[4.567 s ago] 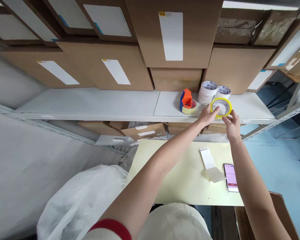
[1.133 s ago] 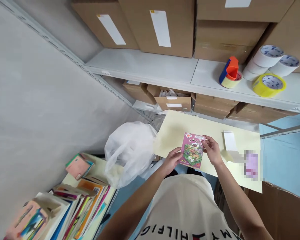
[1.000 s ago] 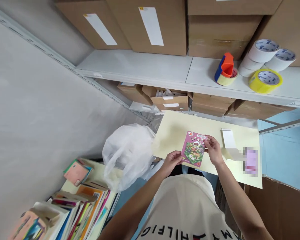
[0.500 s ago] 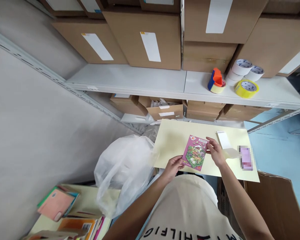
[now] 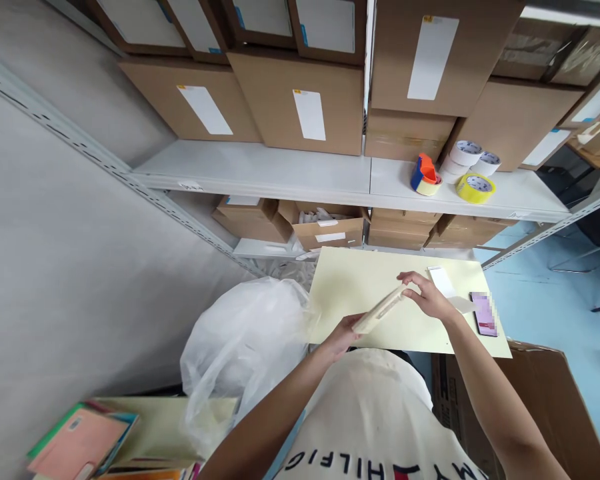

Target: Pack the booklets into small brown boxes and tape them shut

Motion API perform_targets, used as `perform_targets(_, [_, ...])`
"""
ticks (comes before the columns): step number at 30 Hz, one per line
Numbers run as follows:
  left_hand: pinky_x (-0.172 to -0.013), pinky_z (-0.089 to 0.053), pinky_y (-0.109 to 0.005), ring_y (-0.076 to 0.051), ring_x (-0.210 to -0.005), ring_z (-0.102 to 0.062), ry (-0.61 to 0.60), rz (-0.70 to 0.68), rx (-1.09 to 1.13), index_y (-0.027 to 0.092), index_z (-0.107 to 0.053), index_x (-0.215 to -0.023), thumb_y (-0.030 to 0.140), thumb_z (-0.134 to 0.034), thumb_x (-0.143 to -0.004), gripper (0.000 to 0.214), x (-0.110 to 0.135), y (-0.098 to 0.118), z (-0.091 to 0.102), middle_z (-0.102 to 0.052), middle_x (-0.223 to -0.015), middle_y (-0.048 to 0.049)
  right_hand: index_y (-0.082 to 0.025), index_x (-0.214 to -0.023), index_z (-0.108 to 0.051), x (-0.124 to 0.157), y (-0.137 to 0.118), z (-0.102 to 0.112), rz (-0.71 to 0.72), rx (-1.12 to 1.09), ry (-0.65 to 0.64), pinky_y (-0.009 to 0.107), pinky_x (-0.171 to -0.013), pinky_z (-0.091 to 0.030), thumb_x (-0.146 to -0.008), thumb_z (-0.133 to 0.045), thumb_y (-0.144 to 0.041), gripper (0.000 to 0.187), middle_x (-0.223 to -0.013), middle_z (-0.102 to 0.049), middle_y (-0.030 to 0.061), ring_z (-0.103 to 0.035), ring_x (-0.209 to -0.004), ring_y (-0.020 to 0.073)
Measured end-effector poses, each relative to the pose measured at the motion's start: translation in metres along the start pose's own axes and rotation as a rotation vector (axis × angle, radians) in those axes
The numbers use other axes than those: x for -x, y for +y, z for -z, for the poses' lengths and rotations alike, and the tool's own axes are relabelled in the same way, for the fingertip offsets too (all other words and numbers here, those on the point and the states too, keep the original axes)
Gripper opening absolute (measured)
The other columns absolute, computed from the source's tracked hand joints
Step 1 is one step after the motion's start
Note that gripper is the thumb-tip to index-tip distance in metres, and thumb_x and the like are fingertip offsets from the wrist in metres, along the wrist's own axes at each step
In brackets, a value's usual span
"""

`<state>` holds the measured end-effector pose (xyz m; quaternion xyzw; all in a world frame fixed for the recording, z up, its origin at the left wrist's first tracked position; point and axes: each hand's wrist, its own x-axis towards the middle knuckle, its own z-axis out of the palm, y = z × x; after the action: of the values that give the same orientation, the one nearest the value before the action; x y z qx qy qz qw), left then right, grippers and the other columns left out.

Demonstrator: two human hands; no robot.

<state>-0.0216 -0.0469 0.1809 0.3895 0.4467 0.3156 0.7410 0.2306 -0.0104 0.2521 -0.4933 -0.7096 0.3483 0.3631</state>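
Note:
A thin book [image 5: 381, 309] is tilted edge-on between my two hands, above a pale yellow table [image 5: 345, 280]; its front cover is hidden from me now. My left hand [image 5: 349, 333] grips the lower left end, fingers wrapped round it. At the upper right end, my right hand [image 5: 424, 293] pinches the book between thumb and fingers. Just beyond my right hand lies a white paper strip [image 5: 441, 281] on the table. Farther right rests a phone [image 5: 484, 313] with a pinkish, partly blurred screen.
A white plastic bag [image 5: 245, 340] bulges left of the table. Notebooks [image 5: 80, 440] are piled at lower left. Ahead, a shelf [image 5: 260, 163] holds cardboard boxes [image 5: 305, 107], a tape dispenser [image 5: 425, 177] and tape rolls [image 5: 475, 189]. An open carton [image 5: 555, 393] stands at right.
The book has turned from showing its purple illustrated cover to edge-on. Both hands still hold it. The view has shifted slightly.

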Motion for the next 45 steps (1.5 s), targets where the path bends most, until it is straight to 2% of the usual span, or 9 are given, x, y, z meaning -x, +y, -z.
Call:
perform_targets(4, [-0.085,-0.051,-0.039,-0.024,-0.089,-0.069,0.055,0.005,0.074,0.017,-0.073,-0.094,0.073,-0.057,-0.073,0.062,-0.001,0.007,0.011,-0.074,-0.1,-0.0125,-0.022,-0.083,-0.06,-0.009,0.0,-0.006,-0.146,-0.072,0.031,0.029,-0.059,-0.045,-0.084,-0.059,-0.044,0.022,-0.068,-0.061,-0.002,-0.054,-0.06,0.015])
perform_targets(8, [-0.082,-0.052,-0.035,-0.021,-0.079,-0.068,0.172,-0.176,-0.219,0.017,-0.073,-0.096,0.051,-0.077,-0.063,0.047,-0.006,0.008,0.011,-0.074,-0.09,-0.0077,-0.022,-0.08,-0.063,-0.018,-0.002,-0.014,-0.219,-0.128,0.092,0.028,-0.059,-0.044,-0.077,-0.065,-0.046,0.025,-0.068,-0.065,-0.0016,-0.056,-0.061,0.0152])
perform_targets(12, [-0.067,-0.052,-0.031,-0.018,-0.064,-0.065,0.206,-0.196,-0.346,0.019,-0.073,-0.077,0.042,-0.072,-0.07,0.024,-0.005,0.008,0.005,-0.072,-0.075,-0.0039,-0.021,-0.079,-0.066,-0.018,-0.003,-0.019,-0.284,-0.251,0.123,0.028,-0.058,-0.046,-0.07,-0.071,-0.05,0.031,-0.071,-0.068,0.0,-0.058,-0.062,0.0153])
perform_targets(17, [-0.069,-0.052,-0.031,-0.015,-0.061,-0.064,0.24,-0.116,-0.159,0.017,-0.073,-0.079,0.045,-0.074,-0.069,0.029,0.001,0.007,0.005,-0.074,-0.082,-0.0058,-0.019,-0.086,-0.067,-0.008,0.005,-0.02,-0.444,-0.536,0.195,0.028,-0.057,-0.049,-0.059,-0.079,-0.054,0.045,-0.07,-0.069,0.0,-0.062,-0.061,0.0149])
perform_targets(25, [-0.089,-0.05,-0.037,-0.017,-0.076,-0.068,0.077,0.06,0.091,0.017,-0.073,-0.089,0.052,-0.087,-0.051,0.054,0.003,0.0,-0.001,-0.075,-0.092,-0.0072,-0.018,-0.079,-0.069,-0.001,0.017,-0.024,-0.562,-0.637,0.438,0.034,-0.063,-0.054,-0.051,-0.082,-0.059,0.051,-0.071,-0.072,0.0034,-0.065,-0.065,0.0176])
perform_targets(31, [-0.082,-0.052,-0.036,-0.02,-0.072,-0.07,0.063,0.02,-0.11,0.016,-0.067,-0.079,0.057,-0.081,-0.058,0.049,0.003,-0.013,-0.004,-0.073,-0.075,-0.005,-0.017,-0.082,-0.072,0.01,0.021,-0.022,-0.606,-0.616,0.453,0.032,-0.062,-0.052,-0.051,-0.08,-0.062,0.055,-0.073,-0.072,0.0038,-0.064,-0.067,0.0175])
perform_targets(36, [-0.083,-0.052,-0.036,-0.022,-0.079,-0.072,0.038,0.01,-0.148,0.018,-0.06,-0.08,0.057,-0.075,-0.066,0.044,-0.001,-0.015,-0.01,-0.073,-0.08,-0.0056,-0.018,-0.082,-0.071,0.015,0.027,-0.015,-0.621,-0.662,0.434,0.032,-0.064,-0.053,-0.05,-0.081,-0.062,0.056,-0.075,-0.071,0.003,-0.064,-0.068,0.0168])
perform_targets(42, [-0.081,-0.049,-0.033,-0.022,-0.086,-0.071,0.061,0.017,-0.156,0.018,-0.062,-0.081,0.057,-0.074,-0.066,0.043,-0.01,-0.015,-0.031,-0.073,-0.088,-0.006,-0.019,-0.086,-0.069,0.021,0.043,0.003,-0.643,-0.64,0.41,0.034,-0.067,-0.055,-0.056,-0.078,-0.061,0.052,-0.077,-0.07,0.0031,-0.065,-0.071,0.0178])
perform_targets(45, [-0.079,-0.049,-0.031,-0.02,-0.082,-0.07,0.088,0.058,-0.051,0.018,-0.063,-0.082,0.057,-0.079,-0.062,0.047,-0.012,-0.015,-0.045,-0.073,-0.086,-0.0054,-0.022,-0.094,-0.069,0.031,0.05,0.019,-0.628,-0.628,0.352,0.035,-0.072,-0.055,-0.065,-0.074,-0.058,0.047,-0.083,-0.071,0.0031,-0.067,-0.076,0.018])
